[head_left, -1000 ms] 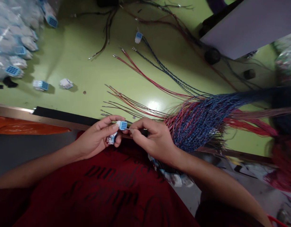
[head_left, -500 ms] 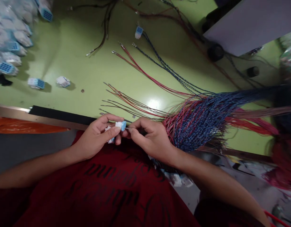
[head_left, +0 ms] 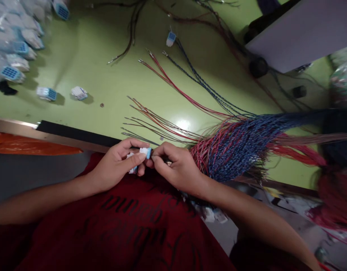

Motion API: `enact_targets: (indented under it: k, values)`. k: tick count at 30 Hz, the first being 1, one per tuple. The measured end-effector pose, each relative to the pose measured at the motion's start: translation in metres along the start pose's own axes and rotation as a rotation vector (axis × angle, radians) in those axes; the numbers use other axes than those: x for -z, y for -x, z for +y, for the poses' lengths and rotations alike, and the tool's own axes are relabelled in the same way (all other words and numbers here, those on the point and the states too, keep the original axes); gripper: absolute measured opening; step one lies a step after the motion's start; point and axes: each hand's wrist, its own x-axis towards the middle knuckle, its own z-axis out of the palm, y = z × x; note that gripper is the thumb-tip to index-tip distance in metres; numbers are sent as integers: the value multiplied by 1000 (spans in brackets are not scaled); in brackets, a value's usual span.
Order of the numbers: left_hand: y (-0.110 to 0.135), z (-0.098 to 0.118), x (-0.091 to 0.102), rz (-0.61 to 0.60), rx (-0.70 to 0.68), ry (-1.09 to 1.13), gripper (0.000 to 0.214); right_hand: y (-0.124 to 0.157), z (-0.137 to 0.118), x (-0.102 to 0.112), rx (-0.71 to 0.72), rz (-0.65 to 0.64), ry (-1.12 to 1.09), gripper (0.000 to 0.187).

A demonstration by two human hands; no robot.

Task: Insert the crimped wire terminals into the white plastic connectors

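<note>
My left hand (head_left: pixel 121 160) is closed on a small white and blue connector housing (head_left: pixel 145 152), pinched between thumb and index finger with its blue face turned right. A second white and blue housing (head_left: pixel 131 168) sits lower in the same hand, partly covered by the fingers. Up against the blue face, my right hand (head_left: pixel 173 162) pinches a thin wire end, mostly hidden by the fingertips. Just beyond the hands, several loose wires with metal terminals (head_left: pixel 139 122) fan out over the green table (head_left: pixel 105 82).
A thick bundle of blue, red and brown wires (head_left: pixel 241 150) lies to the right. Bagged housings (head_left: pixel 18 41) fill the far left, with two loose housings (head_left: pixel 46 93) nearby. Another housing (head_left: pixel 171 38) with blue wires rests farther back. A pale panel (head_left: pixel 300 34) stands at back right.
The view has shifted slightly. My right fingertips are now closer to the housing's blue face, and less of the wire shows between them. My left hand keeps its hold.
</note>
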Motion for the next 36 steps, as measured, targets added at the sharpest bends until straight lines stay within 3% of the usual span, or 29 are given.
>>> enact_targets:
  k: [5,10,14,17,19,30,36]
  values:
    - [0,-3,-3,23,-1,1,23,1,-1,-4,10,2,92,14]
    - [5,-2,3,-9,-6,69,18,-1,-1,12,14,-88,57,14]
    - [8,0,11,-46,11,76,15,-11,16,19,48,12,418,12]
    - [7,-1,14,-76,51,19,16,-18,30,14,58,-67,728,15]
    - [6,-1,15,-76,71,2,17,-19,34,12,79,-94,807,17]
    - [4,1,16,-74,138,-28,18,-12,32,17,135,-123,790,17]
    - [3,2,15,-72,151,-28,20,-5,34,21,138,-77,624,15]
